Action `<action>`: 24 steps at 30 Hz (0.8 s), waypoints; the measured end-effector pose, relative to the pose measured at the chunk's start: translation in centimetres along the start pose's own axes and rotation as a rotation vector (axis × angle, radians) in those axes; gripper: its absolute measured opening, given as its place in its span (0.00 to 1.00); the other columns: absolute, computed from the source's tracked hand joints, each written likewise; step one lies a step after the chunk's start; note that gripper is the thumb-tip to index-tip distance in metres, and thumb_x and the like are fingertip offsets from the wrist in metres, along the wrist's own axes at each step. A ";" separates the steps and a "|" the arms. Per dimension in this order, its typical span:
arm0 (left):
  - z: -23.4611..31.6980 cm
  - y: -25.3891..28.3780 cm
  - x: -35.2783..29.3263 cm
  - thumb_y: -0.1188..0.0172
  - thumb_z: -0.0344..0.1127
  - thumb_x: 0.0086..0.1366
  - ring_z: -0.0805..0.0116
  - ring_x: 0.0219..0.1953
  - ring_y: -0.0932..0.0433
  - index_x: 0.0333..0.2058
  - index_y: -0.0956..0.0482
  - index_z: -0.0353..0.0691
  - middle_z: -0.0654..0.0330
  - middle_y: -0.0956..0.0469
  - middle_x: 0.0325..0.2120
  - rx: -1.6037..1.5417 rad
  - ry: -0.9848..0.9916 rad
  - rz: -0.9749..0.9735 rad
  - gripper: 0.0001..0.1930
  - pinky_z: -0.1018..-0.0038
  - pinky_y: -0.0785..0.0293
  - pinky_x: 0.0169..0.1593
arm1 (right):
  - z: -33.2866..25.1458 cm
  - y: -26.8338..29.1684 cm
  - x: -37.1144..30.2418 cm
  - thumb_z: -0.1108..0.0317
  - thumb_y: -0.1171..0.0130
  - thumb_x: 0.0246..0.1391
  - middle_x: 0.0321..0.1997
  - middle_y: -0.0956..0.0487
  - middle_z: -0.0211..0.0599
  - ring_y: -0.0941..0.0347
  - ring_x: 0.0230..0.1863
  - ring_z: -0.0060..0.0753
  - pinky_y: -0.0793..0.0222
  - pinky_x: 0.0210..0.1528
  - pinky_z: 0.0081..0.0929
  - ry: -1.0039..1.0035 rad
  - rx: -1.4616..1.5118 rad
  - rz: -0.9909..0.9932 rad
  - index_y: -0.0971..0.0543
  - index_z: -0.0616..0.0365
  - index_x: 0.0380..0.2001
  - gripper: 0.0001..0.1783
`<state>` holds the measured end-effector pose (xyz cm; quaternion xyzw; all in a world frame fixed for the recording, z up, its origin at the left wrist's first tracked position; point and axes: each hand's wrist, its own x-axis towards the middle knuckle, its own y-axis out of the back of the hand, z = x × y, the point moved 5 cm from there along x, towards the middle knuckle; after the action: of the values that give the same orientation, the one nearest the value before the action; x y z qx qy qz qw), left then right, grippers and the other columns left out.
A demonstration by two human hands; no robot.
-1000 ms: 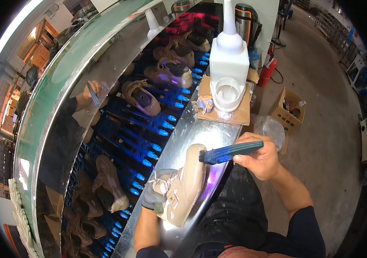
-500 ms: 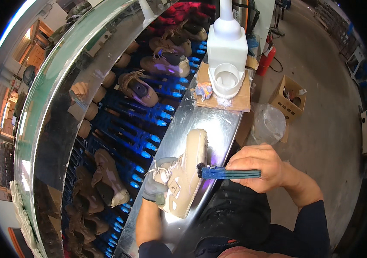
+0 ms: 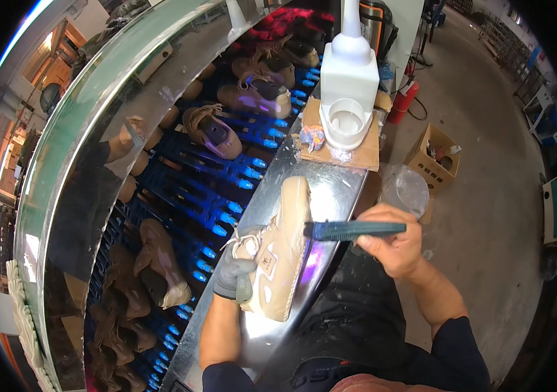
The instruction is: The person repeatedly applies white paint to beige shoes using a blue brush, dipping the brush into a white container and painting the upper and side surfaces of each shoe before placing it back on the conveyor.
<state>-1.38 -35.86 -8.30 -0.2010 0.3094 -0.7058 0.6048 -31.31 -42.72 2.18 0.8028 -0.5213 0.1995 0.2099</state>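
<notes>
My left hand (image 3: pixel 231 277), in a grey glove, grips a beige lace-up shoe (image 3: pixel 286 251) from its ankle opening. The shoe lies tilted on its side above a shiny metal ledge (image 3: pixel 323 189), its sole edge facing right and its toe pointing away from me. In my bare right hand (image 3: pixel 396 243) is a brush (image 3: pixel 360 230) with a dark blue-green handle. Its dark tip is at the sole edge, about midway along the shoe; whether it touches cannot be made out. The fingers of my right hand are closed around the handle.
Left of the ledge, a conveyor (image 3: pixel 187 189) with blue-tipped rods carries several brown shoes (image 3: pixel 215 134) under a curved cover (image 3: pixel 69 163). A white dispenser bottle (image 3: pixel 349 85) with a cup stands on cardboard (image 3: pixel 370 147). Right are a carton (image 3: pixel 432 160), a plastic bag (image 3: pixel 406 189) and a fire extinguisher (image 3: pixel 404 101).
My right hand and the brush have moved a little away from me along the sole edge, toward the toe. The left hand still holds the shoe, which has shifted slightly away from me.
</notes>
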 end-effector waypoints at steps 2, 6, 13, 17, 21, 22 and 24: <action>0.1 -0.1 0.1 0.25 0.32 0.45 0.52 0.54 0.14 0.63 0.27 0.25 0.44 0.17 0.54 0.032 0.002 0.008 0.43 0.59 0.18 0.62 | -0.6 0.3 1.6 0.78 0.29 0.56 0.38 0.15 0.46 0.17 0.34 0.34 0.23 0.37 0.28 0.059 -0.129 -0.053 0.15 0.69 0.40 0.09; 0.2 -0.8 0.1 0.26 0.31 0.46 0.53 0.53 0.13 0.62 0.26 0.24 0.44 0.16 0.54 0.032 -0.014 0.012 0.42 0.60 0.18 0.61 | -1.2 -0.2 1.9 0.79 0.31 0.56 0.39 0.15 0.47 0.18 0.34 0.34 0.23 0.37 0.29 0.104 -0.183 -0.140 0.15 0.70 0.42 0.10; 0.0 -0.2 -0.1 0.23 0.36 0.45 0.53 0.54 0.15 0.63 0.27 0.27 0.44 0.18 0.56 0.117 -0.003 0.037 0.44 0.59 0.17 0.62 | -3.2 -1.6 1.6 0.81 0.28 0.45 0.37 0.15 0.46 0.15 0.32 0.43 0.20 0.32 0.30 0.307 -0.317 -0.246 0.15 0.67 0.41 0.16; 0.0 -0.1 0.0 0.24 0.34 0.45 0.53 0.54 0.15 0.62 0.27 0.27 0.45 0.18 0.56 0.143 -0.021 0.041 0.43 0.58 0.17 0.62 | -3.9 -2.2 1.0 0.77 0.28 0.44 0.37 0.16 0.41 0.16 0.33 0.42 0.20 0.30 0.32 0.372 -0.414 -0.272 0.15 0.62 0.40 0.16; 0.0 0.2 0.0 0.25 0.34 0.45 0.53 0.54 0.15 0.62 0.27 0.27 0.45 0.17 0.55 0.145 -0.043 0.040 0.43 0.58 0.17 0.62 | -4.3 -3.0 0.5 0.78 0.30 0.43 0.38 0.14 0.40 0.17 0.29 0.37 0.24 0.25 0.28 0.455 -0.476 -0.351 0.15 0.62 0.40 0.16; 0.0 0.4 0.0 0.25 0.33 0.45 0.53 0.54 0.14 0.62 0.27 0.27 0.45 0.17 0.55 0.135 -0.053 0.032 0.42 0.58 0.17 0.61 | -4.3 -3.1 0.3 0.78 0.31 0.42 0.38 0.15 0.40 0.17 0.30 0.37 0.24 0.25 0.28 0.448 -0.490 -0.368 0.15 0.62 0.40 0.17; -0.2 0.5 -0.1 0.26 0.33 0.45 0.53 0.54 0.14 0.61 0.27 0.27 0.45 0.17 0.54 0.120 -0.065 0.061 0.42 0.58 0.17 0.61 | -4.5 -3.2 -0.2 0.78 0.33 0.40 0.38 0.16 0.39 0.16 0.32 0.37 0.23 0.26 0.30 0.436 -0.512 -0.404 0.15 0.61 0.41 0.19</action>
<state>-1.08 -35.74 -8.76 -0.1774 0.2527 -0.6975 0.6467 -28.92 -38.98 5.39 0.7495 -0.3290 0.1836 0.5444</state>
